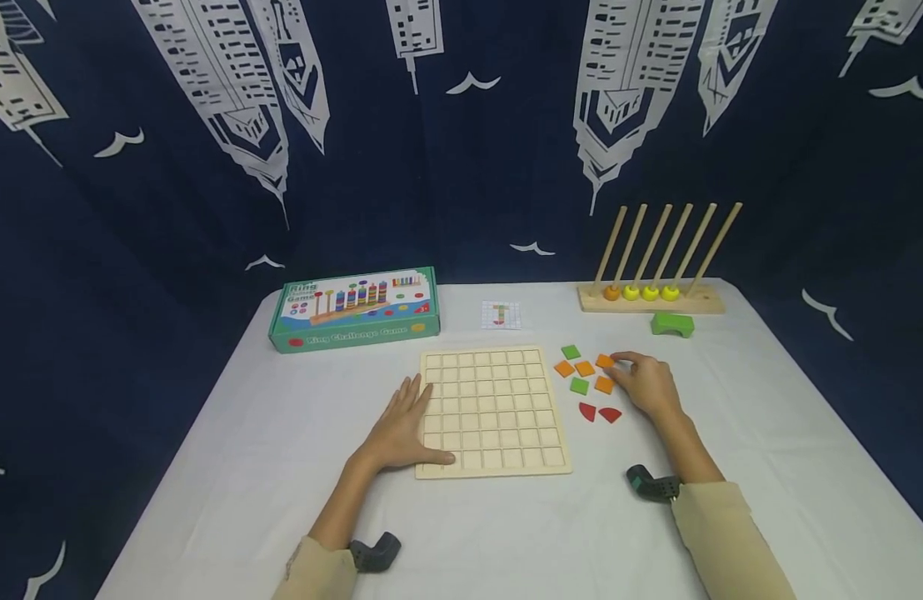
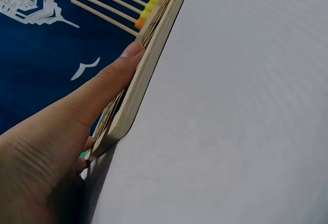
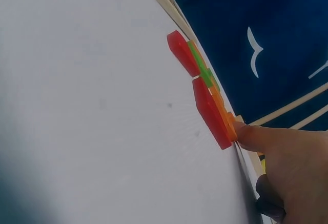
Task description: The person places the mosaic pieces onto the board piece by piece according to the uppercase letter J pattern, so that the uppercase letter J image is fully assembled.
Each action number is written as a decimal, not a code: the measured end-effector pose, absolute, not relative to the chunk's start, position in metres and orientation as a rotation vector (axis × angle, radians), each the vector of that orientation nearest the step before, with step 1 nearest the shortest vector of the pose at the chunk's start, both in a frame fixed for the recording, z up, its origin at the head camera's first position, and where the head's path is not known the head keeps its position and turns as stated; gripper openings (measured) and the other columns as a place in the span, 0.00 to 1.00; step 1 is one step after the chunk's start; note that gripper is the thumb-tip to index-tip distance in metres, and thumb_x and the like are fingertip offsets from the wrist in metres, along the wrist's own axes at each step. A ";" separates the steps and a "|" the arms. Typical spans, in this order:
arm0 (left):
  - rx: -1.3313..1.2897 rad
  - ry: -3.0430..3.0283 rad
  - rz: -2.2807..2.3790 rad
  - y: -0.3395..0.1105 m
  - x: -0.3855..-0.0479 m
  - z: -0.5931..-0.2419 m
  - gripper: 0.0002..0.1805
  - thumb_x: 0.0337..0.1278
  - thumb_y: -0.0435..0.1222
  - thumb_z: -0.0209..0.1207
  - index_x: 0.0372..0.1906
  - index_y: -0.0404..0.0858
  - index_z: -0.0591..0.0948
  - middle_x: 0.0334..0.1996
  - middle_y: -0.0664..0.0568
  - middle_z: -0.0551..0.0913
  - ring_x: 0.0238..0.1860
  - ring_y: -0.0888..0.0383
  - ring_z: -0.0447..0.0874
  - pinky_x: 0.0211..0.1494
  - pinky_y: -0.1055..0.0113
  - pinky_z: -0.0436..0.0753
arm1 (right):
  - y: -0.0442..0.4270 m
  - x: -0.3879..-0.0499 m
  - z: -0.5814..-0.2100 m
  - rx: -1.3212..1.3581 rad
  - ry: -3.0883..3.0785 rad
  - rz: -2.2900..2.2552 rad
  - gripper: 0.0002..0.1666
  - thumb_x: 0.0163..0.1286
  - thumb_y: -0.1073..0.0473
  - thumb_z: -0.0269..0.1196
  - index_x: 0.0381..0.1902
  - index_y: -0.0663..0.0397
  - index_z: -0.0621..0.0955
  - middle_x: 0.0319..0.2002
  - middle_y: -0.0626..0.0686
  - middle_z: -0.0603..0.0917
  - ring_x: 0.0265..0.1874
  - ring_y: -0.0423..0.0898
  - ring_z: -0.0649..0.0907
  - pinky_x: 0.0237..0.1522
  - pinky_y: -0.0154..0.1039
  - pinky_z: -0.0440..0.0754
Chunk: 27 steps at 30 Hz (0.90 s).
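Here, a gridded wooden board (image 1: 501, 414)

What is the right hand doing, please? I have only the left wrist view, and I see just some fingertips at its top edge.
Observer: In the head view, the right hand has its fingertips at an orange tile; I cannot tell whether they pinch it.
Operator: Thank you. Are there also red pieces near this hand?
Observer: Yes, two red pieces lie side by side to the right of the board.
Operator: And what lies beyond the board, please?
Observer: A small card with a J-shaped figure, between the green box and the peg stand.
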<state>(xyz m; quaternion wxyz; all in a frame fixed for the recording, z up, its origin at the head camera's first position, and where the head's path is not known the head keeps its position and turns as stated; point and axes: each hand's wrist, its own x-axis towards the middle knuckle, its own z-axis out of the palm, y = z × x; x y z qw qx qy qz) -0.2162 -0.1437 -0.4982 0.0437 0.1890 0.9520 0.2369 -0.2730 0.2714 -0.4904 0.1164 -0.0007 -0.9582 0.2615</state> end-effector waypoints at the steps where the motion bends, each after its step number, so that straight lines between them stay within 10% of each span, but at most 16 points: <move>1: 0.582 2.907 0.721 -0.143 -0.217 -0.498 0.72 0.19 0.76 0.59 0.71 0.35 0.51 0.72 0.44 0.38 0.71 0.51 0.29 0.71 0.57 0.39 | 0.272 -0.272 -0.491 -0.022 -2.794 0.771 0.20 0.62 0.53 0.63 0.47 0.61 0.81 0.12 0.50 0.68 0.15 0.46 0.65 0.16 0.36 0.61; 27: 0.594 2.914 0.852 -0.146 -0.211 -0.499 0.67 0.25 0.70 0.64 0.71 0.35 0.53 0.72 0.46 0.43 0.72 0.52 0.38 0.71 0.57 0.43 | 0.143 -0.253 -0.468 0.516 -2.642 0.918 0.18 0.61 0.52 0.65 0.48 0.54 0.82 0.08 0.42 0.59 0.08 0.35 0.54 0.09 0.29 0.54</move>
